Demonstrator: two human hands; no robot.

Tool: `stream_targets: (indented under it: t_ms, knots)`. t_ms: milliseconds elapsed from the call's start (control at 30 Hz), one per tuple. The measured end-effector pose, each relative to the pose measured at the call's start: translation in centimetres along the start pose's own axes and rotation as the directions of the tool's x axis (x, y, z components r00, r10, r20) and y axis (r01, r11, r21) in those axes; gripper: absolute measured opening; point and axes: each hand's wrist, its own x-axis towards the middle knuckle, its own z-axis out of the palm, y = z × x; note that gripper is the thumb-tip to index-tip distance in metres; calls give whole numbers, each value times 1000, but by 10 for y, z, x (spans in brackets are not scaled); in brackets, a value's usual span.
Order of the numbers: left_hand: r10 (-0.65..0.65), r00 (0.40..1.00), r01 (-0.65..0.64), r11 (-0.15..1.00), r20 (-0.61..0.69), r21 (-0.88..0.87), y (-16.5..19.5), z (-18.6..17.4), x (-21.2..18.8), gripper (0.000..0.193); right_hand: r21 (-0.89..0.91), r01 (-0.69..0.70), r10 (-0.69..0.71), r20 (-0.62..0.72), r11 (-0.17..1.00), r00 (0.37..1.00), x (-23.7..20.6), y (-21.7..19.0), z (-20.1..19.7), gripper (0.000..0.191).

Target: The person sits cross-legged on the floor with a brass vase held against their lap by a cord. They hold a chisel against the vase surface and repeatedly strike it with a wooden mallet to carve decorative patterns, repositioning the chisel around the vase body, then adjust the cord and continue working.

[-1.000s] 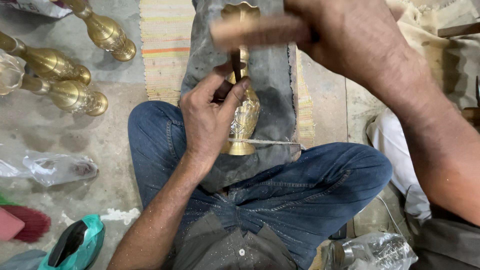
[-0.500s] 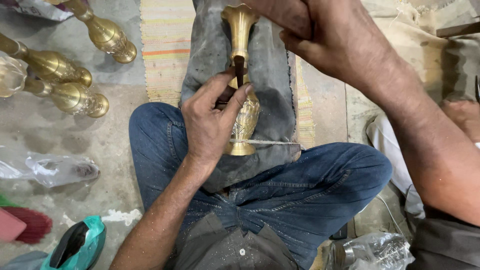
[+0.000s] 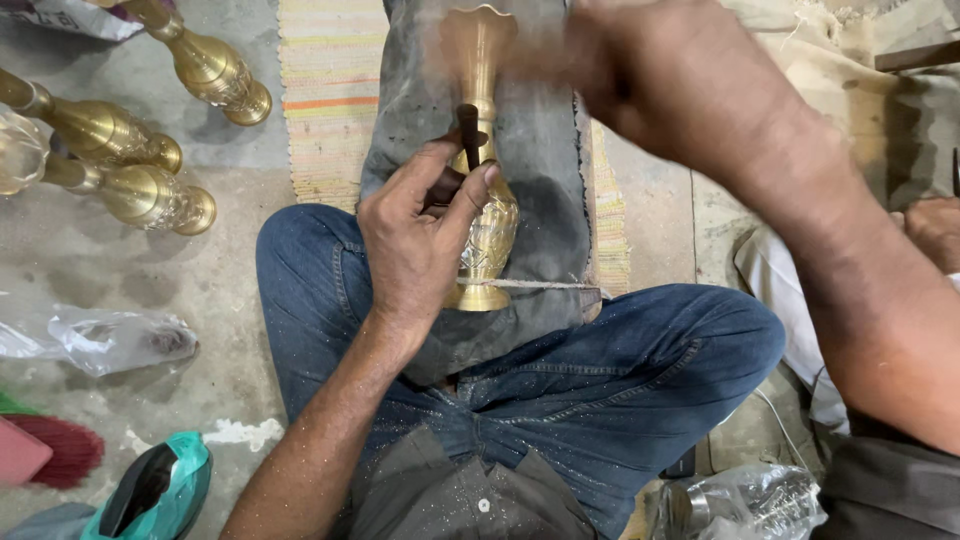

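Note:
A brass vase [image 3: 490, 235] with an engraved belly lies on a grey cloth pad [image 3: 545, 180] across my lap, its flared mouth pointing away. My left hand [image 3: 415, 250] grips a dark metal chisel [image 3: 467, 125], its tip pressed against the vase's neck. Above the vase's mouth is my right hand [image 3: 660, 80], blurred with motion. Its fingers are closed around a wooden mallet that shows only as a smear to the hand's left. A thin string [image 3: 545, 285] runs across the cloth at the vase's foot.
Three more brass vases [image 3: 205, 70] [image 3: 100, 130] [image 3: 150, 195] lie on the concrete floor at the upper left. A striped mat [image 3: 325, 100] lies under the cloth. Clear plastic bags [image 3: 110, 340] [image 3: 740, 505] and a teal bag [image 3: 150, 490] lie near my legs.
My right hand has swung the mallet down over the chisel's top, then moved off to the right, now blurred. My left hand, the chisel and the vase have stayed in place.

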Motion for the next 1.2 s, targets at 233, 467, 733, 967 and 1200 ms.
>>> stream_targets:
  t_ms: [233, 467, 733, 967, 1200]
  knots:
    - [14, 1000, -15, 1000, -13, -16, 2, 0, -1, 30, -112, 19, -13, 51, 994, 999, -2, 1, -5, 12]
    - [102, 995, -101, 995, -24, 27, -2, 1, -5, 32, -36, 70, -73, -99, 997, 992, -3, 0, -5, 16]
    - [117, 993, -117, 993, 8, 5, -5, 0, -4, 34, -156, 62, -76, -80, 986, 994, -5, -4, -12, 15]
    - [80, 997, -80, 996, -3, -29, -7, 1, -7, 35, -143, 6, -13, -46, 990, 999, -8, -2, -8, 15]
    - [71, 997, -70, 995, 11, -68, -9, 1, -9, 37, -245, 53, -75, -82, 968, 994, -9, -7, -13, 21]
